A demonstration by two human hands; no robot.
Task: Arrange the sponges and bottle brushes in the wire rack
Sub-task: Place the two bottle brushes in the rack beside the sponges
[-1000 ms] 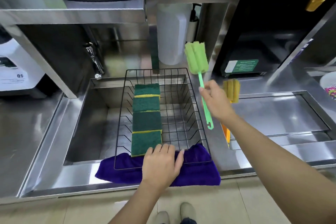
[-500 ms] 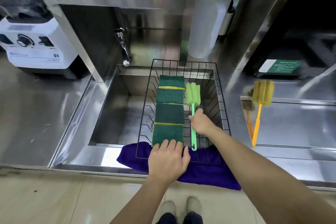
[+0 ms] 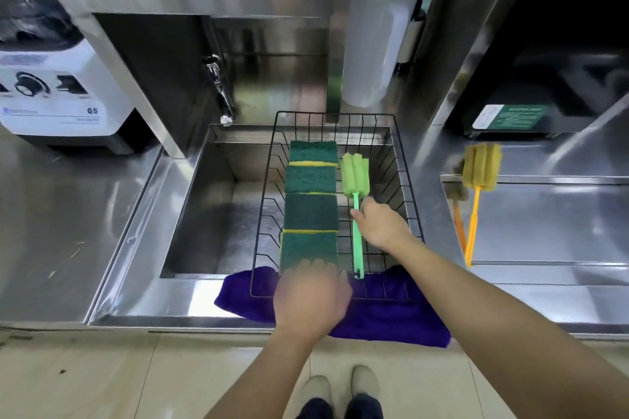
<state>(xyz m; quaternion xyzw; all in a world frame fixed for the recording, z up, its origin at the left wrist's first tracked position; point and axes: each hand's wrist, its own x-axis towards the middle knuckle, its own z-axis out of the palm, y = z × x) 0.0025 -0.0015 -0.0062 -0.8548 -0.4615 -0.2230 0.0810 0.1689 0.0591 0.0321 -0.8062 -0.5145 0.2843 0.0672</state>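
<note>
**Green brush laid in the rack; the yellow one waits on the table**

The wire rack [image 3: 406,180] sits over the sink, its near edge resting on a purple cloth [image 3: 391,320] at the table's front edge. Four green-and-yellow sponges [image 3: 311,211] lie in a row down the rack's left half. Just beside them, to the right, lies the green bottle brush [image 3: 355,177], foam head toward the rack's far edge, handle running to the near edge.

The right hand [image 3: 381,226] rests on the brush's handle about midway, its fingers curled narrowly at the stem; whether they pinch it or only touch it cannot be told. The left hand [image 3: 311,299] lies flat, fingers spread, on the rack's near edge, apparently steadying it.

The yellow bottle brush [image 3: 480,170] lies on the table well to the right of the rack. It looks light, with a thin stiff plastic handle and a soft, squashy foam head. Gripping mid-handle would probably balance it best; the foam would deform under a pinch.
</note>
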